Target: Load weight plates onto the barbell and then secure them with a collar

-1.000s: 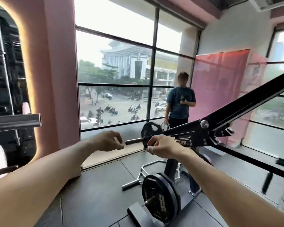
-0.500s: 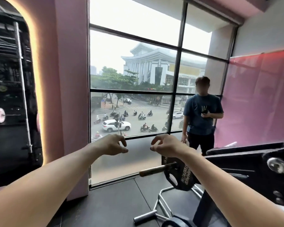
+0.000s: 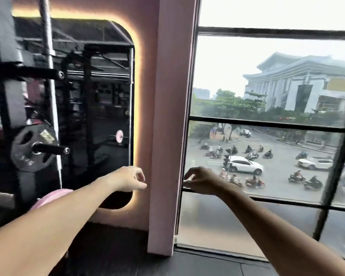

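Both the left hand (image 3: 127, 179) and right hand (image 3: 202, 181) hang loosely curled and empty; the black plate (image 3: 31, 149) on its peg looks heavy and rigid, best gripped through its rim cut-outs.

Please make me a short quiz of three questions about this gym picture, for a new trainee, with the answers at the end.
1. True or false: the left hand grips a weight plate.
2. Where does the black plate sit?
A. flat on the floor
B. on a black peg of the rack at the left
C. in the right hand
3. Fill in: between the two hands, behind them, stands a pink ____.

Key
1. False. Both hands are held out empty, with fingers loosely curled.
2. B. The peg passes through the plate's centre hole.
3. pillar, between the lit mirror and the window.
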